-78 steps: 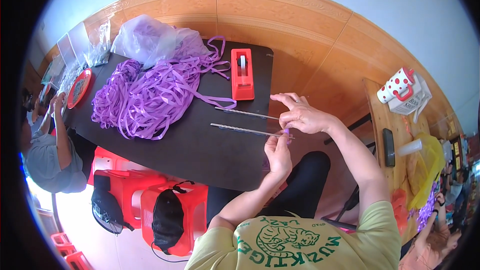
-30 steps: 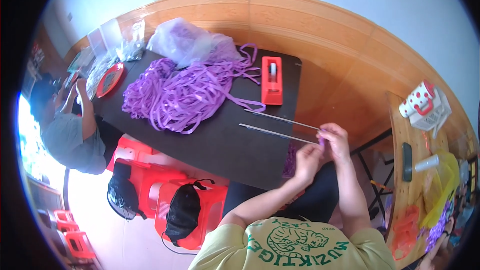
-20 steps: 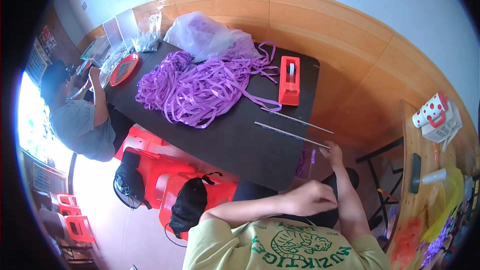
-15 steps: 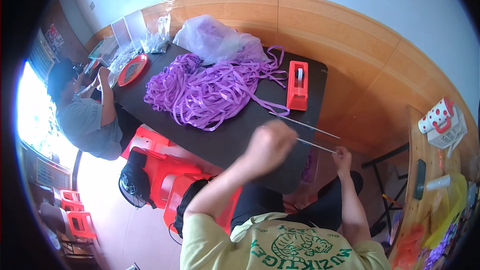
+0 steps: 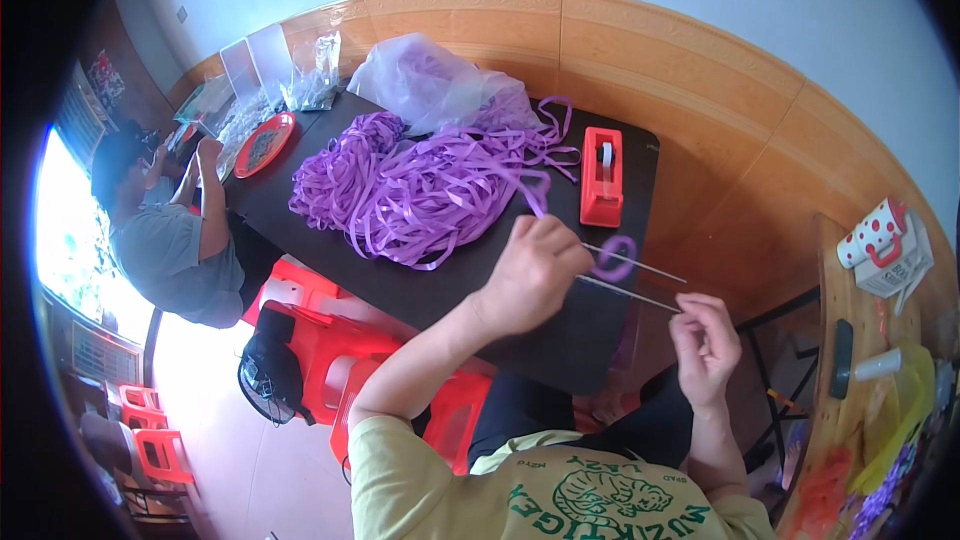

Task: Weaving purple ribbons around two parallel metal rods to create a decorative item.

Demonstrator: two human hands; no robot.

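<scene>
My left hand (image 5: pixel 538 265) is closed on a purple ribbon (image 5: pixel 536 190), whose strand runs from its fist back toward the large ribbon heap (image 5: pixel 430 195) on the dark table. Two thin metal rods (image 5: pixel 640 294) stick out past the table's right edge, side by side. Around them curls a loop of purple ribbon (image 5: pixel 628 258), between my two hands. At the free end of the nearer rod is my right hand (image 5: pixel 706 348), its fingers curled together. What lies in those fingertips, if anything, is too small to make out.
A red tape dispenser (image 5: pixel 602 177) stands on the dark table (image 5: pixel 400 292), beyond the rods. Behind the ribbon heap sits a clear plastic bag (image 5: pixel 420 80). At the left, a co-worker (image 5: pixel 170 240) sits by a red plate (image 5: pixel 265 145). A wooden bench (image 5: pixel 838 280) stands on the right.
My left hand has come down a little left of the rods with a ribbon strand in it. A purple loop now shows at the rods. My right hand has shifted right.
</scene>
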